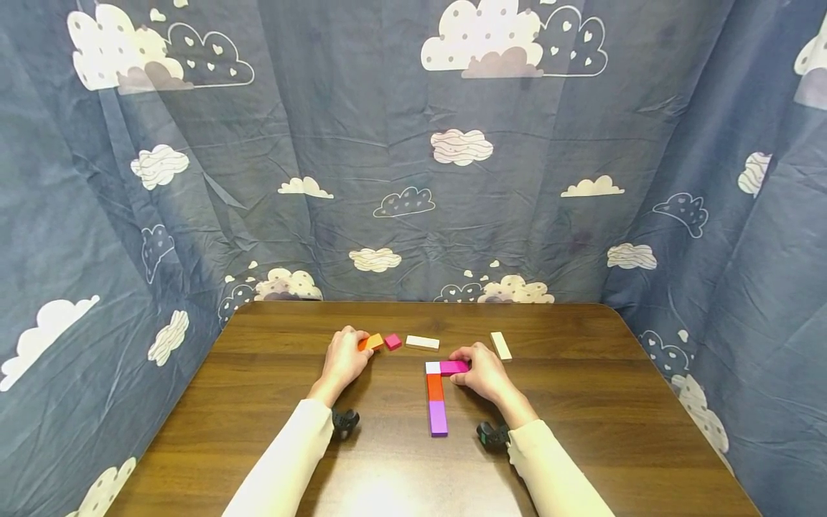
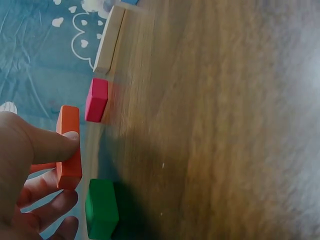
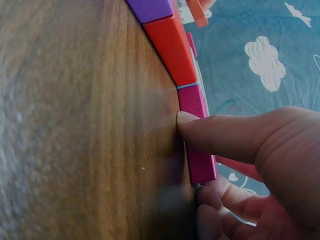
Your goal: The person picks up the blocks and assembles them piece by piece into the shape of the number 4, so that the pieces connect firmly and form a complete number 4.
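Observation:
My left hand (image 1: 342, 359) pinches an orange block (image 2: 71, 162) between thumb and fingers at the back left of the table. Beside it are a small pink block (image 1: 393, 342) and, in the left wrist view, a green block (image 2: 102, 209) that the hand hides in the head view. With thumb and fingers my right hand (image 1: 486, 370) grips a magenta block (image 3: 201, 167). Its left end meets a small pale block (image 1: 432, 368) at a corner. From that corner a red block (image 1: 436, 388) and a purple block (image 1: 438, 419) run in a line toward me.
A white block (image 1: 423, 342) lies behind the corner, and a cream block (image 1: 500, 345) lies behind the right hand. The brown wooden table (image 1: 258, 445) ends at a cloud-patterned curtain (image 1: 362, 129). A black device sits on each wrist.

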The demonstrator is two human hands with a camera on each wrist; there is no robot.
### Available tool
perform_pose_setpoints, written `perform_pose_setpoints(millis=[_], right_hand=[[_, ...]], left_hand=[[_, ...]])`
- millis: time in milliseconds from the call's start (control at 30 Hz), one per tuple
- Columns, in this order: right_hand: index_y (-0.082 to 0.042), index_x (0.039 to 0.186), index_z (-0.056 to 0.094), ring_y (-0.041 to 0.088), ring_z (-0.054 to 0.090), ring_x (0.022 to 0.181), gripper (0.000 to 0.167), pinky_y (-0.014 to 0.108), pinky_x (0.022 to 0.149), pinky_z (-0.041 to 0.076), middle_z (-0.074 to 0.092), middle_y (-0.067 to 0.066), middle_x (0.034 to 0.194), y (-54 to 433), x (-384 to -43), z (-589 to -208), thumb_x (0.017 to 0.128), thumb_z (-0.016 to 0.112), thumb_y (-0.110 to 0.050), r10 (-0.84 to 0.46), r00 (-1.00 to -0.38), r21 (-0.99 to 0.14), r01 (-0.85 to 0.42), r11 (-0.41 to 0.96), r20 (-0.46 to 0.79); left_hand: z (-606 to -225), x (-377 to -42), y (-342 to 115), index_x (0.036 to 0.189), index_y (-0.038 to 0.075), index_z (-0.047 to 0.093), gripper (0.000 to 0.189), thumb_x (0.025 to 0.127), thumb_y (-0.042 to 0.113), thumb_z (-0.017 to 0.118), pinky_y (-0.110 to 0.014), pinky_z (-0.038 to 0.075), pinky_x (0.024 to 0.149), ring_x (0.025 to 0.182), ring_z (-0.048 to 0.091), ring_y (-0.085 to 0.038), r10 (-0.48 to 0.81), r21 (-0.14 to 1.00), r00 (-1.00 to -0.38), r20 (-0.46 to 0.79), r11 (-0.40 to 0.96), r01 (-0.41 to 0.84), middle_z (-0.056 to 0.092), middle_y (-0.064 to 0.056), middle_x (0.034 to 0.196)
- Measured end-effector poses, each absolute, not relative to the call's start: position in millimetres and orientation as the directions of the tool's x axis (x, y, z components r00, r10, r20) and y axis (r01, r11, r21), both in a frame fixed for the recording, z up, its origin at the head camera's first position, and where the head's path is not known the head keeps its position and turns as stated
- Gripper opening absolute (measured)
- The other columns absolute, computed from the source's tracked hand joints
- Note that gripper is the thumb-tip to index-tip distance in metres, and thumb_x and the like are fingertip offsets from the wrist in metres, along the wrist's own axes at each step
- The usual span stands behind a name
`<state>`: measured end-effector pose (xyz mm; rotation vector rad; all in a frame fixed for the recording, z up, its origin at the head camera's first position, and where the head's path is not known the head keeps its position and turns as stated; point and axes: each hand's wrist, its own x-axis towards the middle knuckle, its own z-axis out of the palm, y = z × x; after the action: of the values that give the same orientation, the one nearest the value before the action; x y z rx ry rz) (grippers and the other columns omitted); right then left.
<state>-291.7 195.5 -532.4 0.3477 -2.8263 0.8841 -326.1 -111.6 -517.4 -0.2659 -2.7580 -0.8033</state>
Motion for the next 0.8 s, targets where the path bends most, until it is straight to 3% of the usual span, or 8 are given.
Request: perform_pose_setpoints(millis=[300, 800], right_hand=[[-0.016, 0.101, 0.077, 0.018, 0.054, 0.082, 0.035, 0.04, 0.076, 0.044, 0.059, 0.003, 0.09, 195.4, -291.5, -532.5, 0.068, 0.092, -0.016, -0.161, -0.965, -0.552, -0.25, 0.795, 0.205], [-0.016, 0.101, 0.077, 0.018, 0.055, 0.083, 0.036, 0.04, 0.077, 0.045, 0.06, 0.003, 0.091, 195.3, -290.7, -532.5, 0.068, 0.092, -0.016, -0.157, -0.965, -0.555, -0.25, 0.793, 0.209]], left_hand=[[-519.2, -318.2, -103.5, 0.11, 0.007, 0.076, 0.032, 0.08, 0.012, 0.083, -0.043, 0.047, 0.077, 0.092, 0.057, -0.029, 0.157, 0.485, -0.919, 0.363, 0.81, 0.33, 0.063, -0.009, 0.1], [-524.8, -301.6, -79.1, 0.117, 0.007, 0.075, 0.035, 0.083, 0.014, 0.081, -0.042, 0.049, 0.086, 0.099, 0.058, -0.027, 0.248, 0.477, -0.906, 0.343, 0.785, 0.395, 0.063, -0.006, 0.105]])
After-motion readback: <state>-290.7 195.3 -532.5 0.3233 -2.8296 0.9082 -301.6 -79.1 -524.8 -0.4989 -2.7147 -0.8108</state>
